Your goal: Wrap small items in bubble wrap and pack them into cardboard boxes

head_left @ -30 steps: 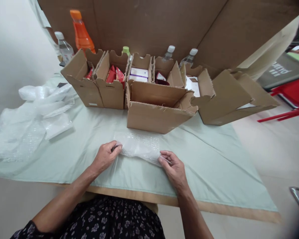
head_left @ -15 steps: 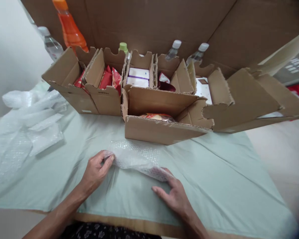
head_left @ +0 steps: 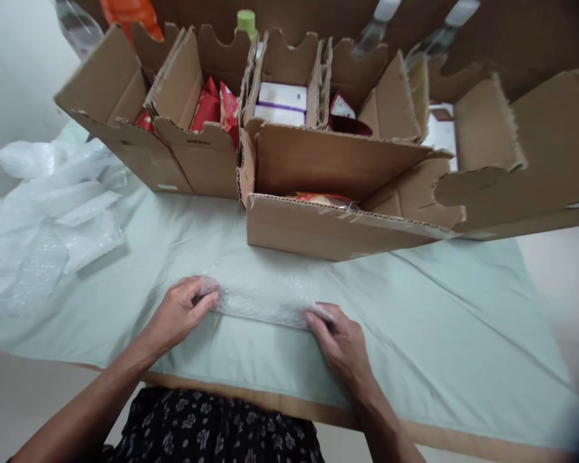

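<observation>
A strip of clear bubble wrap [head_left: 265, 299] stretches between my two hands, low over the pale green cloth [head_left: 415, 360]. My left hand [head_left: 186, 308] pinches its left end between thumb and fingers. At the right end, my right hand [head_left: 338, 334] grips the wrap, thumb in front and fingers behind. The near edge of the strip runs nearly straight. Beyond it stands an open cardboard box [head_left: 318, 228] with a red and yellow packet [head_left: 325, 200] inside.
Loose bubble wrap [head_left: 53, 218] is heaped at the left. Behind the front box, a row of open cardboard boxes [head_left: 202, 164] holds red packets [head_left: 206, 108] and white cartons [head_left: 282, 96]. Bottles, one with orange liquid [head_left: 132, 19], stand behind them.
My right thumb has closed onto the wrap, and its near edge has been pulled straighter. The view has tipped down, so the boxes sit higher in it.
</observation>
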Demonstrator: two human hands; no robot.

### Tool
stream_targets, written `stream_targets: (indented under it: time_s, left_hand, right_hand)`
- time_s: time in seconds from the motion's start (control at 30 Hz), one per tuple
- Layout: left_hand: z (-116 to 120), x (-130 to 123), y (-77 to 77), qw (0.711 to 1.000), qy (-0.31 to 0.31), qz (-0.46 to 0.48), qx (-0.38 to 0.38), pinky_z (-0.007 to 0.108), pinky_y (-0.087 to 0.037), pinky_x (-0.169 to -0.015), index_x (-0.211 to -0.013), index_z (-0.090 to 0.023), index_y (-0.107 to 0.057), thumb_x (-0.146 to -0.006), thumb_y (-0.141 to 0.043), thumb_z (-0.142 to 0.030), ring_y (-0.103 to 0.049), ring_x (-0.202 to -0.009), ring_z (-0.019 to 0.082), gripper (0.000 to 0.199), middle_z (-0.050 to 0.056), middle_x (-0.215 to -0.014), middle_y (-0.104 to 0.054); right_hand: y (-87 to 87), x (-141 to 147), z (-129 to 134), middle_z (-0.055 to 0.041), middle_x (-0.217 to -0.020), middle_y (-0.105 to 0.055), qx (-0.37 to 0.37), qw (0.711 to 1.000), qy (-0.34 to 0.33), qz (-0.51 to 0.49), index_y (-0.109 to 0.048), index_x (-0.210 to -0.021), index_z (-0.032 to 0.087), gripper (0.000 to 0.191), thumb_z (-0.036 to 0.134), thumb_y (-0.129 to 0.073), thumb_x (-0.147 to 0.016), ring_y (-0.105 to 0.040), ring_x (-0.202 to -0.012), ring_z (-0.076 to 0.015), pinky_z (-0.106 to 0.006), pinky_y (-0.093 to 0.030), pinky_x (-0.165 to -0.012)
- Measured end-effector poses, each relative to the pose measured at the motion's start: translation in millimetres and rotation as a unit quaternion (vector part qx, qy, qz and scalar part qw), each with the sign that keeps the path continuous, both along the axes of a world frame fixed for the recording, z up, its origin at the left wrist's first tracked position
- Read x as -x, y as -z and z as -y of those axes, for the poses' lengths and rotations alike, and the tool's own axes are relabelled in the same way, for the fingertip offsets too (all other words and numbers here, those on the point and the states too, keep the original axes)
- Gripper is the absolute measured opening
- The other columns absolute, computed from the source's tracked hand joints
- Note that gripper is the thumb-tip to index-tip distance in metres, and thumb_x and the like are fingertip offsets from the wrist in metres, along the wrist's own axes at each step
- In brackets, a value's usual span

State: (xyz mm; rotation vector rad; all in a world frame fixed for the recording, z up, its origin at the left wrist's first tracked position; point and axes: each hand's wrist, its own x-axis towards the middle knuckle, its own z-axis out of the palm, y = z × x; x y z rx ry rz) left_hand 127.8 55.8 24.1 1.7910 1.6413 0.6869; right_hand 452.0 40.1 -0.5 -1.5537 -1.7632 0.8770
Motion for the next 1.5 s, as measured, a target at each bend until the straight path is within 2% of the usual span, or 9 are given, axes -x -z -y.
stream_targets:
  time_s: [0.13,0.27,0.4,0.57,0.7,0.9,1.03,1.17,1.5]
  left_hand:
    - [-2,-2,2.8,0.999,-0.024,-0.028,0.034,0.030,-0.054,-0.073,-0.093,-0.024,-0.073,-0.090,-0.058,-0.034,-0.071,-0.079,0.020,0.018,0.001,-0.084,-0.078]
    - [-2,-1,7.6,0.996,-0.029,-0.085,0.013,0.031,-0.054,-0.074,-0.102,-0.025,-0.072,-0.087,-0.062,-0.034,-0.070,-0.077,0.021,0.020,0.001,-0.087,-0.078]
    - [4,1,9.5,0.993,-0.029,-0.109,-0.026,0.034,-0.055,-0.081,-0.113,-0.022,-0.071,-0.088,-0.063,-0.034,-0.070,-0.080,0.022,0.030,0.003,-0.083,-0.076]
    - [12,3,-0.2,0.994,-0.032,-0.082,-0.064,0.033,-0.055,-0.077,-0.114,-0.020,-0.071,-0.096,-0.056,-0.033,-0.068,-0.078,0.020,0.027,0.004,-0.085,-0.076]
    - [18,4,-4.7,0.993,-0.029,-0.070,-0.091,0.032,-0.054,-0.076,-0.116,-0.020,-0.069,-0.095,-0.059,-0.029,-0.068,-0.080,0.019,0.024,0.003,-0.084,-0.075]
    - [28,7,4.9,0.990,-0.011,-0.107,-0.087,0.036,-0.050,-0.076,-0.104,-0.022,-0.070,-0.094,-0.059,-0.031,-0.065,-0.078,0.021,0.017,0.000,-0.075,-0.071]
    - [29,7,3.9,0.993,-0.016,-0.089,-0.074,0.037,-0.048,-0.079,-0.085,-0.023,-0.069,-0.096,-0.057,-0.035,-0.063,-0.080,0.021,0.020,0.002,-0.079,-0.072]
    - [28,5,1.3,0.992,-0.028,-0.091,-0.083,0.037,-0.049,-0.082,-0.076,-0.023,-0.067,-0.095,-0.054,-0.030,-0.064,-0.085,0.020,0.025,0.004,-0.084,-0.070]
    - [32,3,5.9,0.977,-0.007,-0.192,-0.091,0.041,-0.047,-0.083,-0.071,-0.021,-0.063,-0.089,-0.058,-0.020,-0.059,-0.088,0.025,0.019,0.007,-0.088,-0.068]
  right_hand:
    - [-3.0,12,-9,-0.0028,-0.078,-0.075,0.037,0.998,0.056,-0.013,-0.070,-0.087,0.023,0.023,0.044,-0.061,-0.094,-0.069,-0.067,-0.0188,-0.029,-0.055,-0.065]
    - [-3.0,18,-13,-0.0010,-0.071,-0.072,0.011,0.996,0.078,0.030,-0.069,-0.086,0.024,0.020,0.042,-0.062,-0.093,-0.065,-0.061,-0.0173,-0.030,-0.054,-0.065]
    - [-2.2,17,-12,-0.0020,-0.074,-0.069,-0.039,0.994,0.068,0.072,-0.065,-0.081,0.024,0.019,0.035,-0.060,-0.095,-0.064,-0.067,-0.0175,-0.031,-0.053,-0.069]
    - [-3.5,14,-7,-0.0050,-0.090,-0.070,-0.099,0.989,0.053,0.094,-0.066,-0.082,0.023,0.023,0.035,-0.056,-0.099,-0.067,-0.084,-0.0197,-0.033,-0.051,-0.077]
    - [-0.3,12,-1,-0.0072,-0.103,-0.070,-0.114,0.984,0.057,0.127,-0.067,-0.080,0.023,0.028,0.038,-0.054,-0.101,-0.066,-0.094,-0.0222,-0.037,-0.048,-0.083]
    - [11.7,9,2,-0.0084,-0.107,-0.072,-0.132,0.965,0.049,0.222,-0.069,-0.076,0.022,0.026,0.036,-0.061,-0.097,-0.061,-0.089,-0.0231,-0.040,-0.042,-0.080]
    - [12.1,9,1,-0.0082,-0.109,-0.072,-0.140,0.964,0.049,0.222,-0.070,-0.078,0.022,0.025,0.035,-0.060,-0.098,-0.061,-0.091,-0.0230,-0.039,-0.040,-0.081]
    - [12.6,11,0,-0.0079,-0.110,-0.071,-0.149,0.963,0.043,0.221,-0.070,-0.077,0.023,0.027,0.035,-0.059,-0.099,-0.060,-0.090,-0.0221,-0.039,-0.040,-0.082]
    - [16.7,14,-1,-0.0085,-0.112,-0.071,-0.162,0.957,0.049,0.234,-0.063,-0.072,0.022,0.027,0.034,-0.064,-0.095,-0.060,-0.092,-0.0233,-0.039,-0.039,-0.083]
